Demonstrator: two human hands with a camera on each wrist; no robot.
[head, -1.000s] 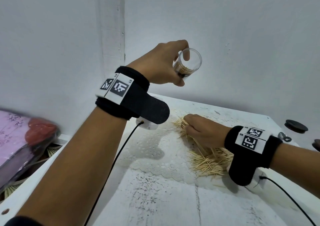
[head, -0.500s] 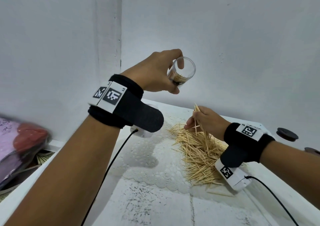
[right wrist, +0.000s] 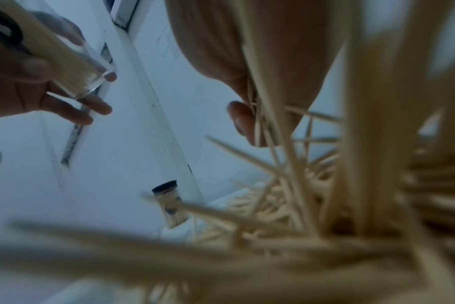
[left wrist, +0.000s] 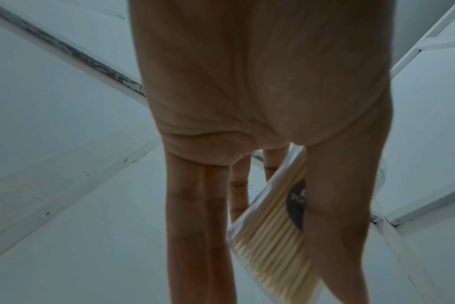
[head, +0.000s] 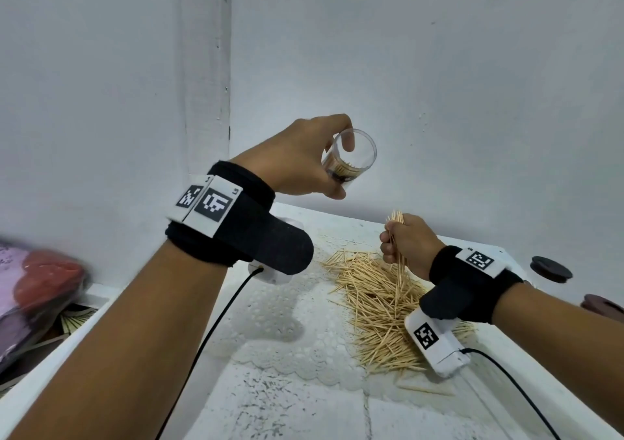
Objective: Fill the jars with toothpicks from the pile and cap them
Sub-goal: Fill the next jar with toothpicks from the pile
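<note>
While gripped, jar (head: 351, 158) mouth tilted rightward

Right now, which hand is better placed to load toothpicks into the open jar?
Right. The right hand already grips a toothpick bundle just below the jar, whose open mouth the left hand tilts toward it.

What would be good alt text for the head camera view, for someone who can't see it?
The left hand holds an open clear jar, partly filled with toothpicks, tilted above a white table. Below it, the right hand grips a bundle of toothpicks above the loose pile.
</note>
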